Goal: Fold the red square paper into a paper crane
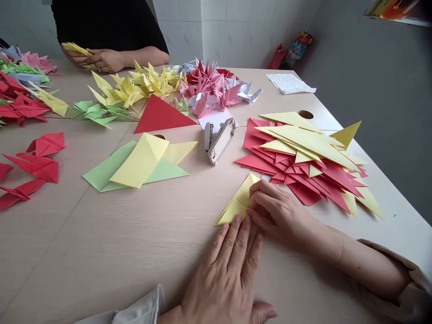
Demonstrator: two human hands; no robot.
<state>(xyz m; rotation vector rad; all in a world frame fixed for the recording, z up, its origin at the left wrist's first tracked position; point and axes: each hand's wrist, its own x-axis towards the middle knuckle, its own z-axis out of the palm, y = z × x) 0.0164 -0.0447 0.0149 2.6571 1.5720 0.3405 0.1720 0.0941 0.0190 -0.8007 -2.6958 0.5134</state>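
Observation:
A folded yellow paper (232,208) lies flat on the table in front of me, its peak pointing away. My left hand (226,274) rests palm down with fingers stretched, the fingertips touching the paper's near edge. At the right side of the same paper, my right hand (281,213) has thumb and fingers pinched together on its edge, covering that corner. Just beyond my right hand is a heap of folded red papers (305,194) and yellow papers (303,135).
A stapler (219,140) stands beyond the paper. Left of it lie green paper (118,162), yellow paper (141,159) and a red triangle (164,117). Folded yellow cranes (155,81), pink cranes (219,87) and red pieces (37,166) are spread around. Across sits a person (108,60) holding yellow folded paper.

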